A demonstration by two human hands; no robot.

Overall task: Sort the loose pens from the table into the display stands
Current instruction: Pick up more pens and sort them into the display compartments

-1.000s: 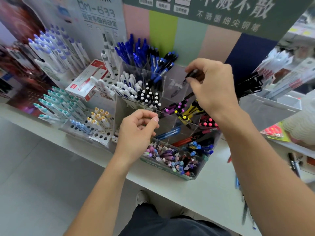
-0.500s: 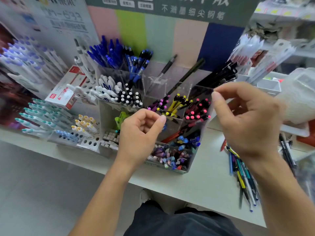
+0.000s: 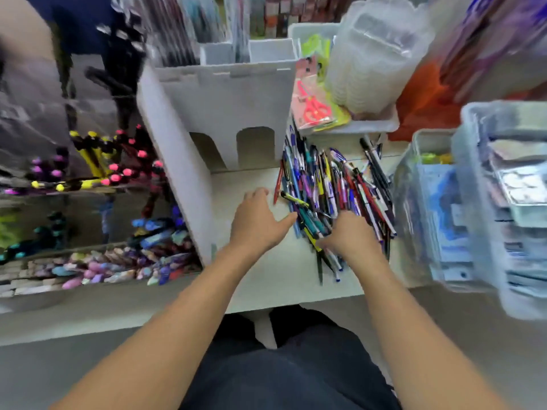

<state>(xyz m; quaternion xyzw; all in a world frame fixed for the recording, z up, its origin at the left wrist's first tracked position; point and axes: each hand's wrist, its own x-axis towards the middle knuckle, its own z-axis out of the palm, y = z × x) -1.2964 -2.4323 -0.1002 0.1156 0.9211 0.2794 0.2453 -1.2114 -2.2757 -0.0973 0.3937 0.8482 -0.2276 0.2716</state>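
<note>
A heap of loose pens (image 3: 331, 184) in many colours lies on the white table (image 3: 266, 279) right of centre. My left hand (image 3: 257, 220) hovers flat beside the heap's left edge, fingers spread, thumb touching the nearest pens. My right hand (image 3: 349, 235) lies on the near end of the heap, fingers bent down among the pens; what they hold is hidden. The clear display stand (image 3: 97, 202) with pink, yellow, purple and blue pens stands blurred at the left. A white stand (image 3: 225, 93) with two arched cut-outs rises behind the hands.
Clear plastic bins (image 3: 473, 202) of packaged goods crowd the right side. A white tray (image 3: 355, 125) with packaged red scissors (image 3: 313, 105) and stacked clear containers (image 3: 376, 54) sits behind the heap. The table's front edge runs below my wrists.
The view has swung right from the display stand to the pen heap. Both hands left the stand and came down to the heap; the right hand released the pen it placed.
</note>
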